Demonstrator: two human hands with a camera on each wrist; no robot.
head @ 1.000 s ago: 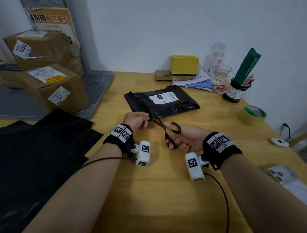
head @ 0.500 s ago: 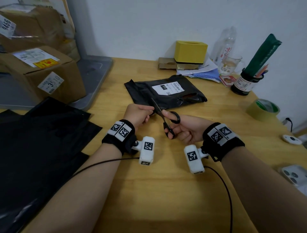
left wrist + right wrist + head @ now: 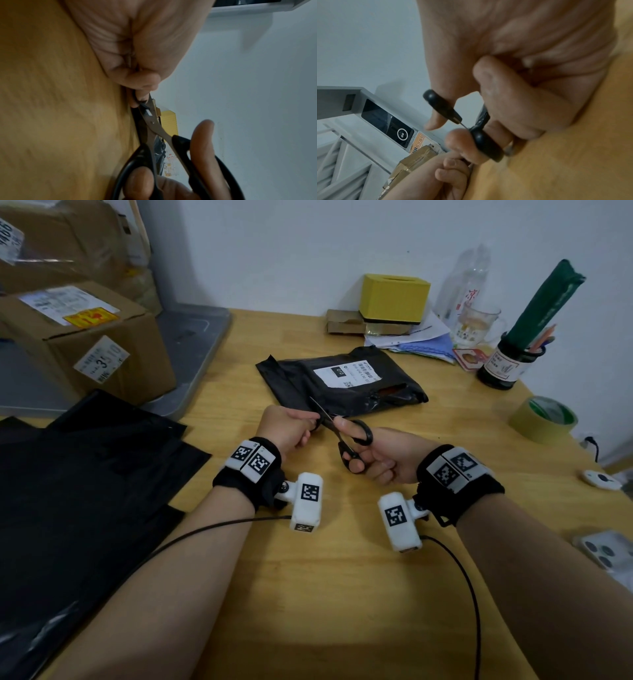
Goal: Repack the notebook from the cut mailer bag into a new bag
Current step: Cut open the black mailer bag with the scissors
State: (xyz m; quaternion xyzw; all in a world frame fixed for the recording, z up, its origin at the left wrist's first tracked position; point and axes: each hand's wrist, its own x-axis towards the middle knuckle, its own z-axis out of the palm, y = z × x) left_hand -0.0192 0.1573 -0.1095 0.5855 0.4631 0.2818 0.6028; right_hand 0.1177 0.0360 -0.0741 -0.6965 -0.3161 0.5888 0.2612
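Mailer bag [image 3: 342,378] lies just beyond both hands — left hand [image 3: 286,428] pinching its edge.

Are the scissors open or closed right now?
Open. The scissors in the right hand show two blades spread apart at the mailer bag edge.

A glossy black plastic mailer bag [image 3: 342,385] with a white printed label [image 3: 349,374] lies on a honey-yellow wooden table [image 3: 342,594]. Black-handled scissors [image 3: 346,440] show dull grey blades. More flat black bags [image 3: 85,474], a yellow box [image 3: 394,297], brown cardboard cartons [image 3: 85,344], an olive tape roll [image 3: 543,419] with a green core, and black wristbands [image 3: 250,470] bearing black-and-white square markers complete the scene.
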